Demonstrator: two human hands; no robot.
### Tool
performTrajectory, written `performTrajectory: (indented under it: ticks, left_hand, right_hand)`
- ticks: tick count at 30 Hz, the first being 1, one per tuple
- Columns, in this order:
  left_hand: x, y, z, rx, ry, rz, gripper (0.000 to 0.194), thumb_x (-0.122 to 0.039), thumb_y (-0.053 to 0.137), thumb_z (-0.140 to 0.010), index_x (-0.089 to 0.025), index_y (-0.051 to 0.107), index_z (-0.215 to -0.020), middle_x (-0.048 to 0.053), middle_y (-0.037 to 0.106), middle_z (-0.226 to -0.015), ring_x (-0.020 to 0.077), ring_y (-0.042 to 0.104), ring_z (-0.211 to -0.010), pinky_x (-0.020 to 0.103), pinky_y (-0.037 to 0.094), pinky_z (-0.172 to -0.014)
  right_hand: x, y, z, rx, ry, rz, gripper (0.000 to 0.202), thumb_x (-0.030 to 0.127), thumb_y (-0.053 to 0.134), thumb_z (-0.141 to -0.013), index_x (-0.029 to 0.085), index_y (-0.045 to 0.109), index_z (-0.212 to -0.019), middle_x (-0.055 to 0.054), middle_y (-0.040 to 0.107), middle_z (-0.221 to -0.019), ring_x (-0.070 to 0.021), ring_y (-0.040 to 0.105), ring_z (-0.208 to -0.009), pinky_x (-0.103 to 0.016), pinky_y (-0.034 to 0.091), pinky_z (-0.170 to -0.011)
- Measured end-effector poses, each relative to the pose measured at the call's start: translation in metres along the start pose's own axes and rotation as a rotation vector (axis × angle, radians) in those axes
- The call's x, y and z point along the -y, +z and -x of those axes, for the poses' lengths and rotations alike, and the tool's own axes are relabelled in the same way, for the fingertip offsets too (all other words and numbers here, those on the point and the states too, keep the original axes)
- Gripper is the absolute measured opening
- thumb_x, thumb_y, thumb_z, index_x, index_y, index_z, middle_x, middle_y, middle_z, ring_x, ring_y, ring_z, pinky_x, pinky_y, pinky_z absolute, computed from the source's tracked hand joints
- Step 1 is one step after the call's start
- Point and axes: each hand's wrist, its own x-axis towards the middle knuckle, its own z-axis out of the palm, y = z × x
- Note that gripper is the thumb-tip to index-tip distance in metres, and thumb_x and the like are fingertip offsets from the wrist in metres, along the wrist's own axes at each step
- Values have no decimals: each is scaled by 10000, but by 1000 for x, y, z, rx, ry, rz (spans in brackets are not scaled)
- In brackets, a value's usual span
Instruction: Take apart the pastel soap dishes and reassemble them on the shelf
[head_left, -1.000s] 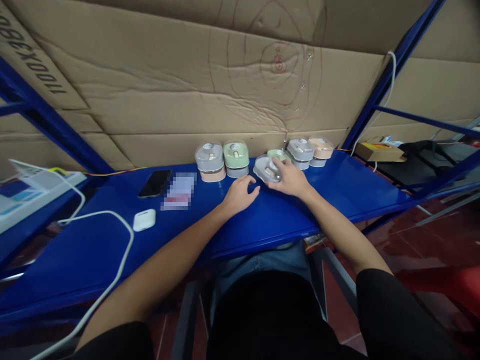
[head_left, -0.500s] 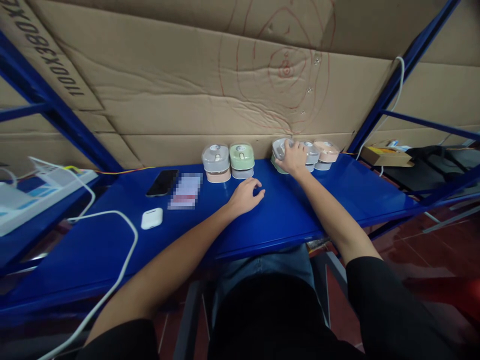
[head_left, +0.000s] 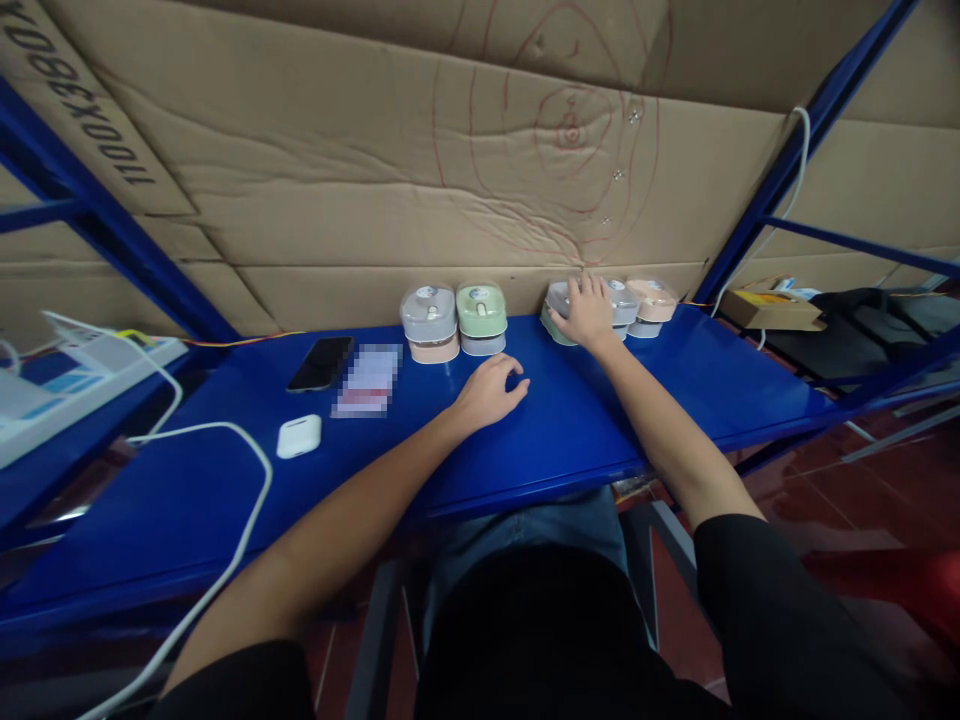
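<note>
Along the back of the blue table stand small two-tier lidded boxes with clear tops. My right hand (head_left: 586, 312) lies over a grey-topped box with a green base (head_left: 556, 297), fingers stretched and spread across its lid and right side. It hides much of this box. Right beside it are another grey box (head_left: 619, 297) and a peach box (head_left: 651, 298). My left hand (head_left: 491, 390) rests on the table, fingers loosely curved and thumb apart, holding nothing. Behind it stand a green-topped box (head_left: 482, 312) and a grey-topped box with a peach base (head_left: 429, 318).
Left on the blue table (head_left: 525, 460) lie a dark phone (head_left: 321, 364), a blurred-out phone-shaped item (head_left: 367, 380) and a white earbud case (head_left: 299, 436). A white cable (head_left: 255, 510) crosses the left side. Cardboard (head_left: 337, 220) backs the table; blue posts (head_left: 817, 120) frame it.
My right hand's fingers have straightened and spread slightly over the grey-topped box. My left hand has stayed in place. The view has shifted a little.
</note>
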Motion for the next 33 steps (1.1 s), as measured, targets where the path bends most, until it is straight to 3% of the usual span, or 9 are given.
performTrajectory:
  ticks: [5,8,13,18,23,24,26,29,33]
  left_hand:
    - [-1,1,-1,-12,6,-26,43,-270,713,-967,-236,718,-941,91,782,-1046,303,763,-1039,473,633,-994]
    - [-2,0,-2,-26,-20,-47,238,-277,694,-983,-252,638,-752,75,787,-963,290,770,-998,463,625,-999]
    - [-5,-6,-4,-143,-74,-83,437,-309,635,-1016,-268,482,-609,46,699,-746,252,731,-798,428,617,-892]
    - [-9,-11,-5,-266,-52,-55,366,-284,597,-1016,-265,530,-657,44,696,-756,250,724,-827,425,630,-890]
    - [-17,-24,-2,-499,37,-26,78,-250,622,-1018,-244,673,-960,100,725,-1087,287,725,-1112,497,621,-1066]
    - [-17,-27,-1,-541,46,-18,75,-255,663,-1003,-235,678,-1074,123,706,-1193,301,709,-1196,508,611,-1098]
    - [-16,-31,-2,-580,45,0,359,-286,762,-962,-220,631,-1290,169,641,-1368,337,658,-1338,531,590,-1149]
    - [-8,-30,-5,-515,1,56,677,-377,870,-915,-219,525,-1476,200,595,-1495,373,618,-1437,560,562,-1202]
    - [4,-21,-7,-233,-120,242,867,-469,919,-878,-215,470,-1574,232,609,-1597,385,666,-1450,569,560,-1216]
  right_hand:
    - [50,-9,-4,15,-297,-169,896,552,697,-1010,41,424,-1694,-301,371,-1808,-466,305,-1702,-647,253,-1391]
    - [85,-2,-9,84,-468,-196,996,456,880,-892,138,426,-1719,-247,324,-1853,-474,280,-1717,-672,287,-1372]
    - [110,10,-8,184,-454,-117,951,223,878,-878,106,437,-1713,-277,412,-1798,-479,353,-1673,-622,396,-1316]
    - [95,6,8,151,-437,-159,777,103,629,-947,114,452,-1704,-219,445,-1794,-393,352,-1686,-560,363,-1365]
    - [60,-14,20,1,-229,-380,780,231,609,-921,135,439,-1676,-231,542,-1691,-402,507,-1570,-612,447,-1304]
    - [50,-20,23,-20,-178,-429,768,263,619,-912,151,456,-1654,-233,577,-1649,-415,545,-1527,-629,477,-1269]
    - [28,-31,33,6,-110,-540,739,323,652,-877,192,498,-1587,-217,648,-1552,-425,620,-1419,-636,551,-1170]
    - [0,-40,54,164,-114,-754,660,457,705,-838,229,541,-1435,-169,713,-1408,-366,701,-1243,-552,624,-1038]
    - [-12,-39,73,371,-221,-971,654,523,799,-745,251,528,-1274,-143,715,-1364,-327,720,-1212,-506,618,-1035]
